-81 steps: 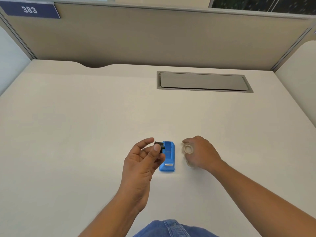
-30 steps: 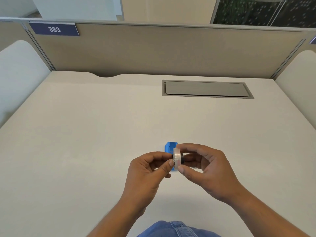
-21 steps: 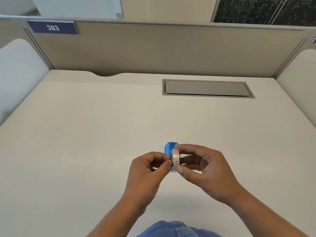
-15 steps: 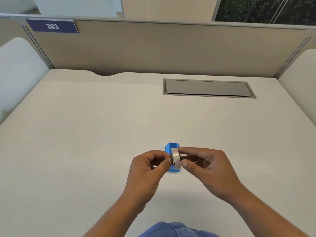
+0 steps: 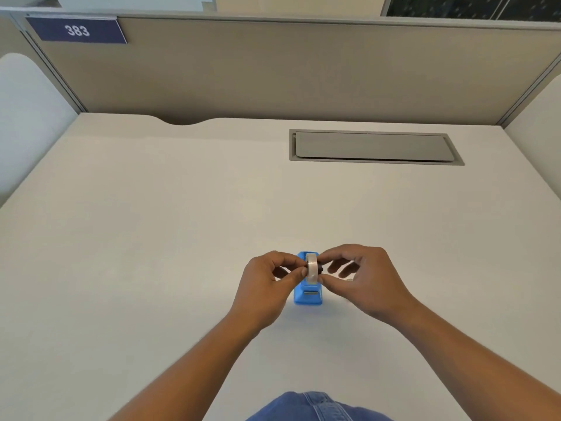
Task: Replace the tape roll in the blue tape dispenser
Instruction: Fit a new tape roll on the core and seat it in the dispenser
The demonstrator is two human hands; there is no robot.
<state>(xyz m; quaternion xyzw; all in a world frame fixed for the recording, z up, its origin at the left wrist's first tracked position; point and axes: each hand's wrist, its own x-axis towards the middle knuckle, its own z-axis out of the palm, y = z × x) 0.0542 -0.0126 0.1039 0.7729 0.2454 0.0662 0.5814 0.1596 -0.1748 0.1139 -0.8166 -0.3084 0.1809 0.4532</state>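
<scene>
One tape roll (image 5: 311,268) pinched by left hand (image 5: 267,287) and right hand (image 5: 362,278) (over one blue dispenser (image 5: 308,294)).

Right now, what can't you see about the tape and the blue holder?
Head view only:
- Tape roll: seated or not, hidden by fingertips of left hand and right hand.
- Blue tape dispenser: slot hidden behind roll.
- Black core: too small.

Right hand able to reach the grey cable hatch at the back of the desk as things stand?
Probably not right away: the right hand is pinching the tape roll together with the left hand over the blue dispenser. The bare desk up to the hatch holds no obstacle.
</scene>
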